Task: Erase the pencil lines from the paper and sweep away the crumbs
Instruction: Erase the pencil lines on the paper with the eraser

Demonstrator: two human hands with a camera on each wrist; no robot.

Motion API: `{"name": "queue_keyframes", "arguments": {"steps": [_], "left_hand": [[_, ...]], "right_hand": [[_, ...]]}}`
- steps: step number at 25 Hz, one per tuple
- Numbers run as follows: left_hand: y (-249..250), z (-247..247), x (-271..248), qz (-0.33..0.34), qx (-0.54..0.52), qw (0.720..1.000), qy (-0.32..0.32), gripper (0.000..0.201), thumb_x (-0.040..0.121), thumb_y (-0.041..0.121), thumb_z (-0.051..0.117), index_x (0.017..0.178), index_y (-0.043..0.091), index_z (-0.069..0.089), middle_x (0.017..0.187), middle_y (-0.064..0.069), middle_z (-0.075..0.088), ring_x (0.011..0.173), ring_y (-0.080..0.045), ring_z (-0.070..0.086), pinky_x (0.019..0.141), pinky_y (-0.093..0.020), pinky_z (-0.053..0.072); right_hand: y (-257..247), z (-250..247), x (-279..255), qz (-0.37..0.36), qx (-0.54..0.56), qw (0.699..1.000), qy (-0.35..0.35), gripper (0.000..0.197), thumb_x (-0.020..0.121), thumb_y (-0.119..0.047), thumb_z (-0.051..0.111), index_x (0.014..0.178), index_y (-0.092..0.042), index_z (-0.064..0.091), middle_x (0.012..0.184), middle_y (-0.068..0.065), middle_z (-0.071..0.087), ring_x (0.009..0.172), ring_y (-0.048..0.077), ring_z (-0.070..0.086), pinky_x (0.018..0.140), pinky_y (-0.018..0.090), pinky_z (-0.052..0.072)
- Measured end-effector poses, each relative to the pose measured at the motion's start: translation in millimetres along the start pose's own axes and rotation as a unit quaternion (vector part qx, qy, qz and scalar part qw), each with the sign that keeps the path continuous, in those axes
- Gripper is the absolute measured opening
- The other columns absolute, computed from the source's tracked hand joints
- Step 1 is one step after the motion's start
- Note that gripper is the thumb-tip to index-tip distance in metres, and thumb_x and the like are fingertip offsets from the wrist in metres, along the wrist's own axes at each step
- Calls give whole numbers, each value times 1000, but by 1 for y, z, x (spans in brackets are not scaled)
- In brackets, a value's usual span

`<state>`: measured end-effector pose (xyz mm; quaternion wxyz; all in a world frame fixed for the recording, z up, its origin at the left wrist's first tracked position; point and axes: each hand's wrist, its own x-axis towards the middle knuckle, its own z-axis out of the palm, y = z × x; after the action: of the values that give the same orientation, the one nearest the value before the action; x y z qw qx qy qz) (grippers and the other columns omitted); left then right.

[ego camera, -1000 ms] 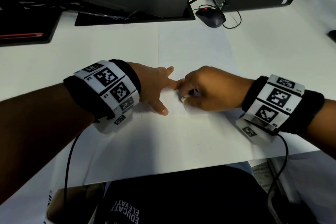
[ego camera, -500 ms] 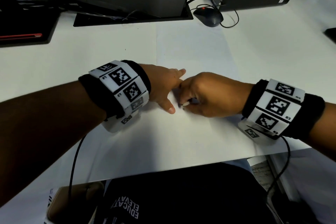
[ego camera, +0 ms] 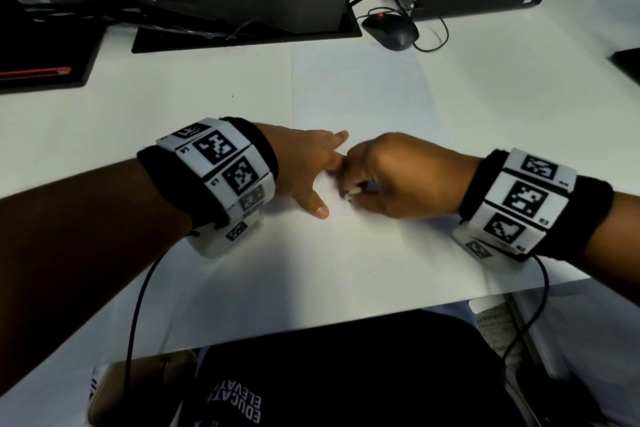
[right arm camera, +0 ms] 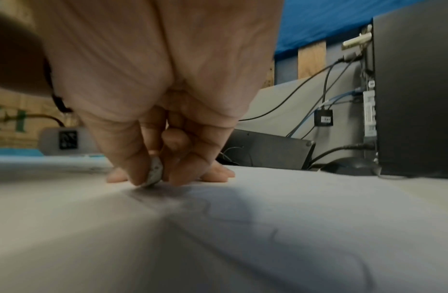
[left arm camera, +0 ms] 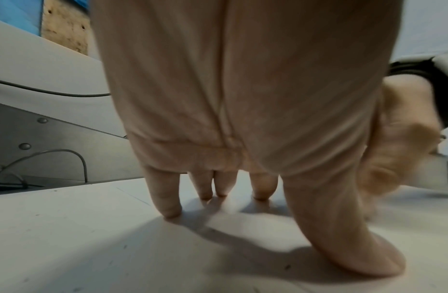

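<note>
Pinched low in the right hand (ego camera: 398, 177): a small white eraser (right arm camera: 155, 172), caught between thumb and curled fingers (right arm camera: 190, 170), its bottom edge pressed on the paper (ego camera: 346, 253). Held that short and that low, probably to bear down hard without the eraser bending. Directly under the eraser, a grey smudge and faint pencil lines (right arm camera: 217, 214) trailing nearer the wrist camera, so likely more rubbing to do there. Just left of the eraser, the left hand (ego camera: 304, 170), holding nothing, fingers spread straight with tips planted on the paper; most likely pinning the sheet so it neither slides nor wrinkles under the strokes. Forefinger tip almost touching the right knuckles, bracing close to the rubbed spot. A few dark specks near the left fingertips, perhaps crumbs, too small to tell. Beneath the paper, the white counter (ego camera: 138, 107); well beyond the eraser, a black mouse (ego camera: 391, 31).
</note>
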<state>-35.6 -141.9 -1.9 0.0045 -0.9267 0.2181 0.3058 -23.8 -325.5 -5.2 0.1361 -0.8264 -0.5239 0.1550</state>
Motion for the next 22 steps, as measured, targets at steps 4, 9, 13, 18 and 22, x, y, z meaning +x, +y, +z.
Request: {"name": "queue_keyframes", "arguments": {"steps": [4,9,13,18,22], "left_hand": [[2,-2,-1,3,12,1000,-13,81,88,46,68,155,36,23,166,-4,-11,152,-18,3,117,-36,19],[2,-1,-1,-2,16,1000,-23,86,88,47,68,156,39,17,166,-3,-13,152,-18,0,117,-37,18],[3,-3,0,-3,30,999,-19,84,88,48,68,156,34,21,166,-4,-12,152,-19,2,116,-38,21],[5,-5,-1,-11,32,999,-10,90,87,51,68,157,40,14,166,1,-11,152,-19,8,118,-39,23],[11,-2,4,18,-20,998,58,78,82,47,75,148,29,39,166,9,-5,144,-20,33,112,-36,35]], "right_hand": [[-1,-1,-5,14,27,999,-22,15,85,-20,65,97,-21,74,91,-8,70,85,14,65,75,33,52],[-4,0,-5,9,28,999,-39,17,83,-19,66,98,-20,74,83,-18,64,73,4,57,69,18,45],[2,-3,-6,37,-4,999,2,15,83,-21,65,96,-21,73,90,-8,69,74,10,59,70,27,49],[7,-5,-13,54,46,997,-15,12,89,-20,66,97,-20,75,89,-14,66,71,-3,55,67,7,38],[16,-2,-12,84,56,993,64,13,87,-16,68,96,-19,76,93,-8,71,77,3,59,72,17,47]]}}
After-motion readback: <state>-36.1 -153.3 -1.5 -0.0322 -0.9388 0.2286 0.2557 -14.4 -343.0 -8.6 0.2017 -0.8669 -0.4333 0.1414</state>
